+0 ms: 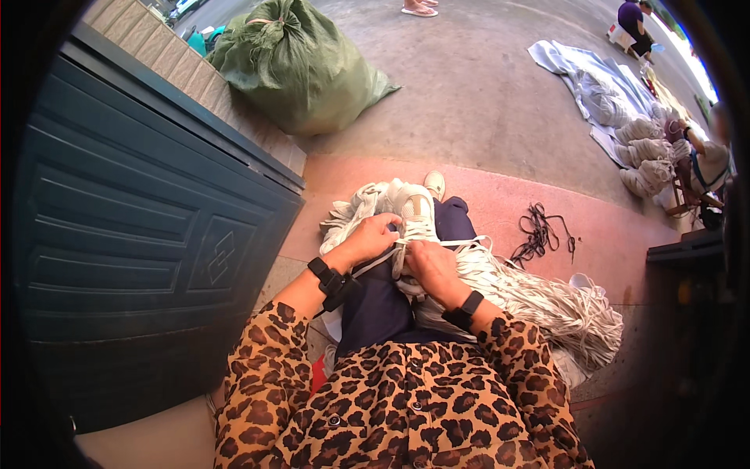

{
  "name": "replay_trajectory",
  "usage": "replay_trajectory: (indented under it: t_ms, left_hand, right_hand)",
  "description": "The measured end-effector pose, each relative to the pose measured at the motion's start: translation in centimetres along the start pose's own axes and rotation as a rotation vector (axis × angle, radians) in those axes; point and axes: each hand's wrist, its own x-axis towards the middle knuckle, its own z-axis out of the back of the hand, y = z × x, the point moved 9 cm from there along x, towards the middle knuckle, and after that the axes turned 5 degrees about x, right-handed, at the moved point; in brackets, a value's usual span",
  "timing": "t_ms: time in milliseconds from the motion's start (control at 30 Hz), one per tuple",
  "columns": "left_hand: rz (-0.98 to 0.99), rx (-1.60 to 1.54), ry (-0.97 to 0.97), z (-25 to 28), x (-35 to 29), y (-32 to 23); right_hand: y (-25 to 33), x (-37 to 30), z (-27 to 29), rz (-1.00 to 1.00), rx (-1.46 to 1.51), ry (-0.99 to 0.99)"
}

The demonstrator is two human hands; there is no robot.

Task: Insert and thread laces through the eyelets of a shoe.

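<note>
A white sneaker (416,209) rests on my lap with its toe pointing away from me. White shoelace (423,233) crosses its front, and loose ends trail off to both sides. My left hand (370,239) is closed at the sneaker's left edge, thumb and fingers pinching the lace. On the other side my right hand (434,270) is closed on the lace too, its fingertips partly hidden from view. A thick bundle of white shoelaces (539,301) lies beside my right forearm. More white sneakers or laces (355,213) are heaped just beyond my left hand.
A dark panelled door (148,227) stands close on my left. Ahead is a bulging green sack (301,70). Black laces (539,238) lie on the floor at the right. Farther right are bundled white shoes (647,152) on a cloth, near a seated person (709,164).
</note>
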Motion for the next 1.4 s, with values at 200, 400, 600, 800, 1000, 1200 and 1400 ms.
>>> replay_trajectory:
  t_ms: [200,400,600,800,1000,1200,1400]
  left_hand:
    - [0.254,-0.359,0.031,-0.6,-0.8,1.2]
    - [0.358,-0.53,0.095,-0.9,-1.4,1.3]
    - [-0.29,0.233,-0.171,-1.0,0.5,-5.1]
    - [-0.352,-0.287,0.555,-3.6,-0.3,-10.6]
    - [-0.18,-1.282,-0.152,13.7,0.0,-3.9]
    - [0.22,-1.311,-0.431,18.5,-3.7,9.2]
    - [0.461,-0.718,-0.043,3.1,-3.7,3.9]
  right_hand:
    - [2.5,0.3,-0.5,0.204,-0.345,0.127]
    - [5.4,3.8,14.7,-0.367,1.95,0.024]
    - [13.9,3.6,28.7,0.337,2.325,0.294]
    - [13.9,5.7,26.7,0.308,1.86,0.337]
    - [-7.4,5.6,29.6,-0.146,1.964,-0.592]
    - [-11.4,0.4,16.4,-0.338,0.995,-0.201]
    - [-8.0,-2.9,3.3,-0.252,0.322,0.146]
